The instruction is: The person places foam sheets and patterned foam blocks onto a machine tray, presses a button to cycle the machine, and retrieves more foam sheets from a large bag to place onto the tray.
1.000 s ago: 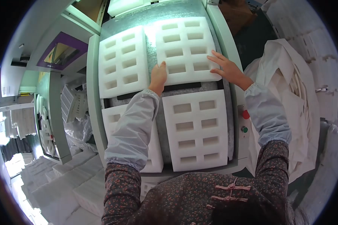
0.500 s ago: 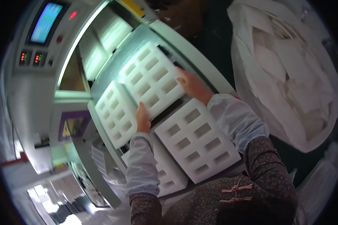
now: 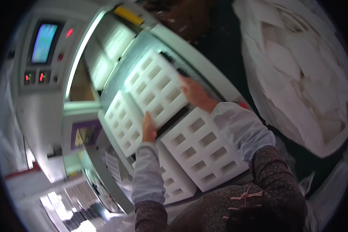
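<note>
A white foam block with rows of rectangular cavities lies on the machine bed, between my two hands. My left hand grips its lower left edge, thumb up along the side. On the opposite edge, my right hand has its fingers against the block's right side; part of the fingers is hidden. Three similar blocks surround it: a left block, a lower right block just below my right forearm, and a lower left block partly covered by my left sleeve.
A lit machine opening lies beyond the blocks. The control panel with screen and red digits stands at upper left. A large white bag of pale sheet-like pieces sits to the right. The bed's raised rail runs along the right side.
The whole view has shifted slightly as my head moved. Both hands remain on the same foam block, with little visible movement relative to the other blocks.
</note>
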`<state>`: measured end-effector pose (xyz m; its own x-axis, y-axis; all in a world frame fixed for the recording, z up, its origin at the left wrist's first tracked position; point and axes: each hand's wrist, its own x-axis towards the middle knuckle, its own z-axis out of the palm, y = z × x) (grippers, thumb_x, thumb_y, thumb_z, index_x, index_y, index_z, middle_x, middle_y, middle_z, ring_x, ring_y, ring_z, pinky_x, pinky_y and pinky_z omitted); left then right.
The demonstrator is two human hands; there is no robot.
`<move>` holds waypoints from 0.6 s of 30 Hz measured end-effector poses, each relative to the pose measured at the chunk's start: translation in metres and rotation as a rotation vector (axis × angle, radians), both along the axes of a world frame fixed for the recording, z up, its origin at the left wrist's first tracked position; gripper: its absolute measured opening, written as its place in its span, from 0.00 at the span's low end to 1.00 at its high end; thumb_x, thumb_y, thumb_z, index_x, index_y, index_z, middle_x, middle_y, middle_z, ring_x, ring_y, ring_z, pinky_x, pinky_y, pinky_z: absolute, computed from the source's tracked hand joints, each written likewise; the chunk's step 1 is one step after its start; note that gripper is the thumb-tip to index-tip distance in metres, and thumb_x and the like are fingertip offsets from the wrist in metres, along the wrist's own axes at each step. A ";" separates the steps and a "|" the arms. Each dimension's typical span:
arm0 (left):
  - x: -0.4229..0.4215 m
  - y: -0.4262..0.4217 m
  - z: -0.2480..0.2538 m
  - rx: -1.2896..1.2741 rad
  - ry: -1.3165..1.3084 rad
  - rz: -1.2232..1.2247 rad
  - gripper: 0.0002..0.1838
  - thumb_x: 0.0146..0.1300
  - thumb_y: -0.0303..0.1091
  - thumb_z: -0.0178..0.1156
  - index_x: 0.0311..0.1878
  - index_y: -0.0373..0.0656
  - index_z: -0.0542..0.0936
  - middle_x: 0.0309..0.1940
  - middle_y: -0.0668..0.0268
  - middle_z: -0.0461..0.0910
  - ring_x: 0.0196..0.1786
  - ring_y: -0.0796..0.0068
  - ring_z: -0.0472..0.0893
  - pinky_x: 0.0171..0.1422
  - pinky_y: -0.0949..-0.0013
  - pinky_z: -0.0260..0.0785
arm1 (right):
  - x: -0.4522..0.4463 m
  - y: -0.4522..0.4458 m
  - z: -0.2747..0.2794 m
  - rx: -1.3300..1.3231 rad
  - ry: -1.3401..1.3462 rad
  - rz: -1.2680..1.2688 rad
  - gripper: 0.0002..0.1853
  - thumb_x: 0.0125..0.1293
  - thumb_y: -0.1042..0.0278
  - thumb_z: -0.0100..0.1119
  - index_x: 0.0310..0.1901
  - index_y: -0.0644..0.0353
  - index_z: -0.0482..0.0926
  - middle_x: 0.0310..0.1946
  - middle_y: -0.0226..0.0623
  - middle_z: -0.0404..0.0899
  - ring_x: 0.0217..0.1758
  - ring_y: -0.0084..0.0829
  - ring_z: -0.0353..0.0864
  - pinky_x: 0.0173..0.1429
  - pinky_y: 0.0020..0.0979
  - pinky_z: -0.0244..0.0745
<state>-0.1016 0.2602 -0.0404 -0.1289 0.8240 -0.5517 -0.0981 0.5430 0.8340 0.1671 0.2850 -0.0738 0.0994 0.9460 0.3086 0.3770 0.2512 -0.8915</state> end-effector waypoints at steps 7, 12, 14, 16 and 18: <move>0.025 -0.004 0.001 0.149 0.275 0.114 0.29 0.67 0.52 0.44 0.49 0.29 0.71 0.44 0.50 0.75 0.46 0.60 0.74 0.50 0.62 0.65 | 0.014 -0.001 0.010 -0.042 -0.113 0.102 0.24 0.64 0.69 0.47 0.62 0.61 0.62 0.56 0.45 0.70 0.56 0.42 0.71 0.58 0.35 0.66; 0.036 -0.004 0.003 0.200 0.384 0.134 0.28 0.66 0.51 0.43 0.46 0.29 0.71 0.42 0.49 0.75 0.44 0.55 0.74 0.49 0.60 0.64 | 0.023 -0.001 0.044 -0.226 -0.196 0.215 0.24 0.65 0.68 0.45 0.63 0.62 0.61 0.60 0.44 0.67 0.61 0.41 0.67 0.62 0.33 0.62; 0.039 -0.004 0.005 0.209 0.408 0.146 0.27 0.66 0.50 0.44 0.46 0.29 0.71 0.41 0.48 0.75 0.44 0.54 0.74 0.49 0.59 0.64 | 0.029 0.012 0.048 -0.294 -0.276 0.212 0.25 0.65 0.66 0.45 0.62 0.63 0.61 0.60 0.45 0.67 0.62 0.41 0.67 0.62 0.33 0.62; 0.040 -0.006 0.005 0.214 0.417 0.160 0.26 0.66 0.49 0.44 0.46 0.30 0.71 0.41 0.48 0.75 0.43 0.52 0.74 0.49 0.58 0.64 | 0.028 0.027 0.058 -0.264 -0.360 0.224 0.25 0.65 0.65 0.45 0.62 0.64 0.61 0.59 0.46 0.67 0.61 0.42 0.67 0.62 0.33 0.62; 0.041 -0.006 0.005 0.217 0.429 0.176 0.25 0.66 0.48 0.45 0.45 0.30 0.70 0.40 0.47 0.75 0.43 0.50 0.74 0.50 0.57 0.64 | 0.013 0.060 0.085 -0.073 -0.472 0.209 0.24 0.65 0.63 0.46 0.60 0.65 0.64 0.57 0.47 0.69 0.59 0.42 0.69 0.61 0.33 0.63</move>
<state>-0.0603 0.2538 -0.0357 -0.4531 0.8592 -0.2377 0.2031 0.3591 0.9109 0.1799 0.3446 0.0112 -0.2277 0.9516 0.2062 0.6910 0.3072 -0.6543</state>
